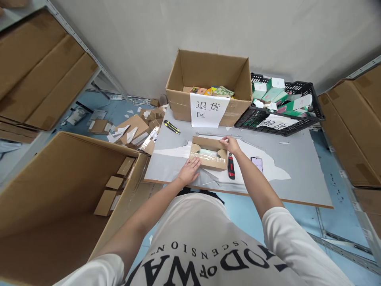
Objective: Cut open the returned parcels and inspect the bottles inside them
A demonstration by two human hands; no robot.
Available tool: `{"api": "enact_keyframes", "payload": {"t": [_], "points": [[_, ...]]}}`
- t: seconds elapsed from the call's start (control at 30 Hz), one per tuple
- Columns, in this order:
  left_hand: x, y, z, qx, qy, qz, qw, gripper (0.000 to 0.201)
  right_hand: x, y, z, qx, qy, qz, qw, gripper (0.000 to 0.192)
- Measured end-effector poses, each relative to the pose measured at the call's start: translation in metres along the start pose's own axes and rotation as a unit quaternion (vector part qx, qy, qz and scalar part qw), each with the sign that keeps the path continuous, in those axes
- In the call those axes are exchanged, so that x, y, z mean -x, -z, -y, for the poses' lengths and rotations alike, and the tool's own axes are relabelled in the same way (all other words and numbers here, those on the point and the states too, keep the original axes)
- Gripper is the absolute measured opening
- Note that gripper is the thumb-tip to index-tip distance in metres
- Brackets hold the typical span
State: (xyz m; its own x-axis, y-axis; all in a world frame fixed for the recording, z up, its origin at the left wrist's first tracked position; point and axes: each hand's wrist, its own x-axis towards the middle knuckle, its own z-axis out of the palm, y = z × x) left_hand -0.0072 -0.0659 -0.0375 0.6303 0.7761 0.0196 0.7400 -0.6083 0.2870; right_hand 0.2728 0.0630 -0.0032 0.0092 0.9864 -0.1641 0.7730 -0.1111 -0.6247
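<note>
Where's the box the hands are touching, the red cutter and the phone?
Box [212, 161]: head view, on its taped front wall.
Red cutter [231, 168]: head view, on its handle.
Phone [257, 163]: head view, on its screen.

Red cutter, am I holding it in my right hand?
No, the red cutter lies beside the small box, and the right hand is at that box's back edge.

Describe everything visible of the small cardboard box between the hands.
The small box is brown, apparently cardboard, and open on top, with shiny tape along its near side. A pale item shows inside. It sits on the table; the left hand touches its near left corner, the right hand its far right edge.
</note>
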Motion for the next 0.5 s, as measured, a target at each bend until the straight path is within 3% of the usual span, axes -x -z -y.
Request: {"api": "enact_keyframes", "payload": {"t": [0.13,0.23,0.43,0.5], "points": [[0.004,-0.001,-0.001,0.006,-0.004,0.01,1.0,0.061,-0.01,-0.023,-0.005,0.006,-0.124,-0.036,0.992,0.042],[0.004,0.0,-0.002,0.003,0.005,0.014,1.0,0.062,-0.009,-0.037,-0.003,0.02,-0.146,-0.077,0.986,0.044],[0.001,0.011,0.001,-0.004,-0.004,0.008,1.0,0.054,0.018,-0.028,0.019,0.108,0.025,-0.202,0.973,0.047],[0.0,0.016,0.007,0.011,-0.011,0.001,1.0,0.049,0.036,-0.019,0.028,0.155,0.118,-0.188,0.963,0.045]]}}
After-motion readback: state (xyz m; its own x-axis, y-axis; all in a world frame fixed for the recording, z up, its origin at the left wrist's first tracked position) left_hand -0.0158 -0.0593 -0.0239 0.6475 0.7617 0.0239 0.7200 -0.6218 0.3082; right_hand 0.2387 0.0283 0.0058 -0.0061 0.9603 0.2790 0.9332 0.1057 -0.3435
